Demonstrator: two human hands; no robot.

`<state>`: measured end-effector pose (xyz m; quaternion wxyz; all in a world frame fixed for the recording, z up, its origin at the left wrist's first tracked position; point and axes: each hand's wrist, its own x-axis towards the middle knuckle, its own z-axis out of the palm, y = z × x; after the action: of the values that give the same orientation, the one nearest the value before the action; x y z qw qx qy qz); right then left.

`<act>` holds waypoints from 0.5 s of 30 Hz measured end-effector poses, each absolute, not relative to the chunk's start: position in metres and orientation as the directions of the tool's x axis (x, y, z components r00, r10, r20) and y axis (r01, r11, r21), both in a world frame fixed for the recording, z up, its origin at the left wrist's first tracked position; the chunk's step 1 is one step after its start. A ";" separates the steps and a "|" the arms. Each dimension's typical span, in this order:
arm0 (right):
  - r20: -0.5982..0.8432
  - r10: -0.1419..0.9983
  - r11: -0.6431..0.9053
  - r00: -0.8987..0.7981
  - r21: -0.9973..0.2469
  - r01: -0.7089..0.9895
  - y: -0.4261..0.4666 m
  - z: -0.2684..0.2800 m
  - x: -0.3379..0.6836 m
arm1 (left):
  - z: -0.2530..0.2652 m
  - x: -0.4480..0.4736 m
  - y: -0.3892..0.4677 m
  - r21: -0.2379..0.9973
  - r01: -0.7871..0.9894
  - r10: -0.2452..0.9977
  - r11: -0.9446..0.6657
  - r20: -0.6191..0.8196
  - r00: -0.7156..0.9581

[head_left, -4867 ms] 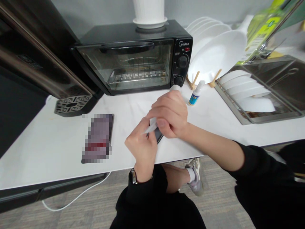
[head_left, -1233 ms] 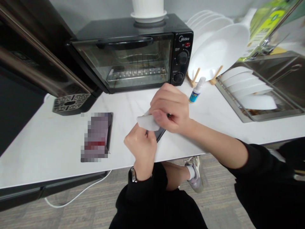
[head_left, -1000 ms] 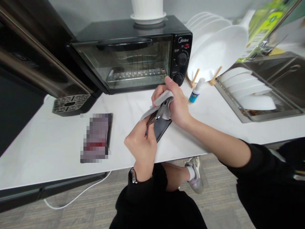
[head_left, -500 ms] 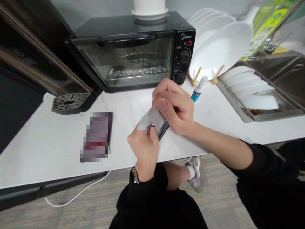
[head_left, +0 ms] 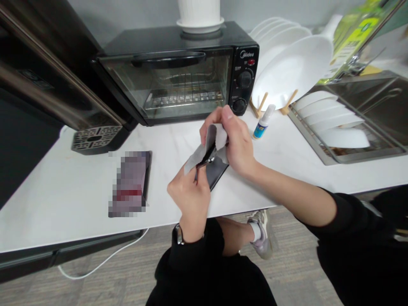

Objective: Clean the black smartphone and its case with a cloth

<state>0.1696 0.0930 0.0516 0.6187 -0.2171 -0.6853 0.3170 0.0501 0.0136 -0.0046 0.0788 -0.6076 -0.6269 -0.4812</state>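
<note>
My left hand point(head_left: 191, 191) is closed on a small dark object with a shiny edge point(head_left: 208, 159), mostly hidden by fingers and cloth; its kind does not show clearly. Over it drapes a thin grey cloth point(head_left: 197, 157), one corner lying against the left fingers. The cloth's other end is pinched and folded by my right hand point(head_left: 237, 142), which is closed around it on the far right side. Beneath both hands, a flat black item point(head_left: 216, 172) rests on the counter, partly covered. A small blue-labelled spray bottle point(head_left: 261, 127) stands just beyond my right hand.
A black toaster oven point(head_left: 181, 85) stands behind the hands, with white plates point(head_left: 296, 68) in a wooden rack beside it. On the white counter point(head_left: 79, 191), a blurred dark flat item point(head_left: 130, 182) lies to the left. The sink point(head_left: 328, 159) with stacked bowls is at right.
My right hand has shifted and its thumb has lifted upward. The cloth now stands folded up, showing more of the dark object. The view has tilted slightly.
</note>
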 end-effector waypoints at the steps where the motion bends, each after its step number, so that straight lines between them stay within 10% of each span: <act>1: 0.679 0.717 0.671 -0.157 -0.734 -0.105 0.094 0.052 0.168 | -0.005 0.050 0.014 0.518 0.831 0.694 -0.202 0.674 -0.252; 5: 0.739 0.657 0.742 -0.149 -0.669 -0.043 0.090 0.055 0.171 | -0.008 0.050 0.014 0.538 0.827 0.721 -0.164 0.637 -0.272; 11: 0.962 0.028 0.983 -0.272 0.024 0.183 0.087 0.057 0.181 | -0.008 0.050 0.014 0.525 0.826 0.729 -0.206 0.645 -0.228; 15: 0.914 0.352 0.936 -0.204 -0.344 0.076 0.091 0.056 0.179 | -0.005 0.050 0.014 0.492 0.847 0.685 -0.203 0.689 -0.236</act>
<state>0.1788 0.0906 0.0555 0.6153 -0.1392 -0.7678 0.1122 0.0501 0.0144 -0.0053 0.0849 -0.6120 -0.6255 -0.4764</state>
